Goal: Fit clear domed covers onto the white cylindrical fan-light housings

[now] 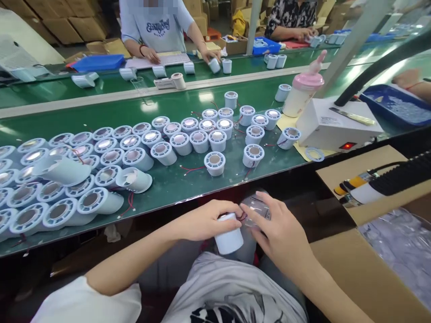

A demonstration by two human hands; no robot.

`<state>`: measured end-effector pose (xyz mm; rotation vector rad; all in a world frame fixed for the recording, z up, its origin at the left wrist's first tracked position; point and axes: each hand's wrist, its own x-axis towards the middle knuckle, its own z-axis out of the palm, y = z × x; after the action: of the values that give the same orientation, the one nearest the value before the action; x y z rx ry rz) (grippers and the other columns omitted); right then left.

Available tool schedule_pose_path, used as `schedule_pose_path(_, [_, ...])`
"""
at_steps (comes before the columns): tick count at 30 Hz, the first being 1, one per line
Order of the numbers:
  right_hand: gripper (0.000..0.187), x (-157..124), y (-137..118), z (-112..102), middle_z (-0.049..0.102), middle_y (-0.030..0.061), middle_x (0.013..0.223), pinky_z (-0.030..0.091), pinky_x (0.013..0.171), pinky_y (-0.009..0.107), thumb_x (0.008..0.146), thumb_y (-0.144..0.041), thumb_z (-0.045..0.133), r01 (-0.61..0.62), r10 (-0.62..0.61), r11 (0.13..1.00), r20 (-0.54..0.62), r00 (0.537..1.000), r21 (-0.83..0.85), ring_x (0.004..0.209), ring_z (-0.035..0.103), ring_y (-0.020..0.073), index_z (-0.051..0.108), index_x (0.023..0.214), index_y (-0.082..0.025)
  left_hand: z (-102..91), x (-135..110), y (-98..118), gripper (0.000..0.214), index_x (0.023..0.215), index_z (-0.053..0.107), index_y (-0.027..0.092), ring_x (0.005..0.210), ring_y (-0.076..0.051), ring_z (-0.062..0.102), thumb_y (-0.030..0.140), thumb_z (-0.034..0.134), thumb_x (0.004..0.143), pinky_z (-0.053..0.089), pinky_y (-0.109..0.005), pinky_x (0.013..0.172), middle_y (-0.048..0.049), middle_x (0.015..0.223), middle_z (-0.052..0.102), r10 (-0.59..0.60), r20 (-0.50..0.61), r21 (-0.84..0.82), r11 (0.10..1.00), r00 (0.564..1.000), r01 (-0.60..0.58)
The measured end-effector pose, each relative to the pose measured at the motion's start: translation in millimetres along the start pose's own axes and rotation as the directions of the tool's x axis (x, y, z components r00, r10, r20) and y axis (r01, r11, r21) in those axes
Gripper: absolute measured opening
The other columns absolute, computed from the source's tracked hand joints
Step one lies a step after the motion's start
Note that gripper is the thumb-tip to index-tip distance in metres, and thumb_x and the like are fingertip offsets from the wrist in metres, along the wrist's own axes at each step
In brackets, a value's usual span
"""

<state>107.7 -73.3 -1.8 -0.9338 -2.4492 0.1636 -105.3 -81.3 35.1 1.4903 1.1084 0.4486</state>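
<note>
My left hand is wrapped round a small white cylindrical housing, held over my lap below the table edge. My right hand pinches a clear round plastic cover against the top of that housing, where thin red wires show. Several matching white housings with shiny inserts stand in rows on the green belt table just beyond my hands. A few at the left lie on their sides.
A white box unit with a red switch and a pink-capped bottle sit at the right. A cardboard box stands by my right arm. Two people work across the belt. A blue tray lies far right.
</note>
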Motion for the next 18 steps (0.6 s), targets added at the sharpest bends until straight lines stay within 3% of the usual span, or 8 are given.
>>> schedule_pose_path(3, [0.017,-7,11,-7,0.054,0.0152,0.128,0.057,0.077,0.045,0.077,-0.009,0.068,-0.199,0.161,0.956,0.179,0.971,0.217,0.110,0.059,0.0346,0.067,0.090,-0.020,4.2,9,4,0.018,0.099,0.067,0.019,0.093,-0.018,0.058,0.030,0.064,0.085,0.044,-0.029,0.085,-0.0034,0.101,0.064,0.141,-0.083,0.216,0.969,0.987,-0.120])
schedule_pose_path(5, [0.009,-11,15,-13,0.054,0.0113,0.126,0.055,0.083,0.040,0.079,-0.020,0.072,-0.344,0.240,0.846,0.284,0.928,0.407,0.112,0.058,0.0297,0.065,0.084,-0.021,7.3,13,1,0.034,0.105,0.065,0.020,0.093,-0.019,0.058,0.037,0.074,0.077,0.046,-0.029,0.083,-0.0042,0.103,0.063,0.187,-0.145,0.212,0.965,0.972,-0.154])
schedule_pose_path(7, [0.010,-13,17,-19,0.055,0.0083,0.121,0.052,0.086,0.036,0.087,-0.030,0.065,-0.430,0.292,0.725,0.325,0.900,0.539,0.108,0.059,0.0244,0.064,0.081,-0.022,11.5,16,-8,0.057,0.112,0.063,0.020,0.092,-0.020,0.059,0.044,0.084,0.065,0.048,-0.031,0.080,-0.0054,0.104,0.062,0.216,-0.200,0.168,0.968,0.956,-0.184])
schedule_pose_path(10, [0.023,-13,17,-24,0.059,0.0062,0.111,0.049,0.081,0.032,0.092,-0.031,0.057,-0.500,0.379,0.579,0.330,0.865,0.644,0.099,0.061,0.0202,0.065,0.073,-0.021,18.0,20,-24,0.069,0.117,0.065,0.023,0.097,-0.023,0.060,0.046,0.088,0.056,0.051,-0.035,0.084,-0.0074,0.109,0.059,0.267,-0.235,0.126,0.962,0.935,-0.243])
schedule_pose_path(14, [0.025,-11,19,-23,0.065,0.0056,0.101,0.048,0.073,0.028,0.084,-0.028,0.066,-0.550,0.505,0.391,0.327,0.799,0.738,0.098,0.061,0.0212,0.064,0.060,-0.020,23.3,22,-33,0.069,0.121,0.065,0.026,0.121,-0.030,0.054,0.042,0.089,0.058,0.048,-0.041,0.097,-0.0114,0.135,0.054,0.309,-0.182,0.118,0.949,0.933,-0.292])
schedule_pose_path(18, [0.027,-12,25,-21,0.071,0.0034,0.097,0.050,0.074,0.027,0.080,-0.027,0.070,-0.554,0.567,0.269,0.336,0.752,0.788,0.093,0.065,0.0191,0.066,0.054,-0.021,26.4,22,-31,0.075,0.131,0.058,0.025,0.118,-0.027,0.058,0.034,0.087,0.063,0.050,-0.037,0.096,-0.0100,0.129,0.062,0.266,-0.139,0.005,0.963,0.954,-0.268])
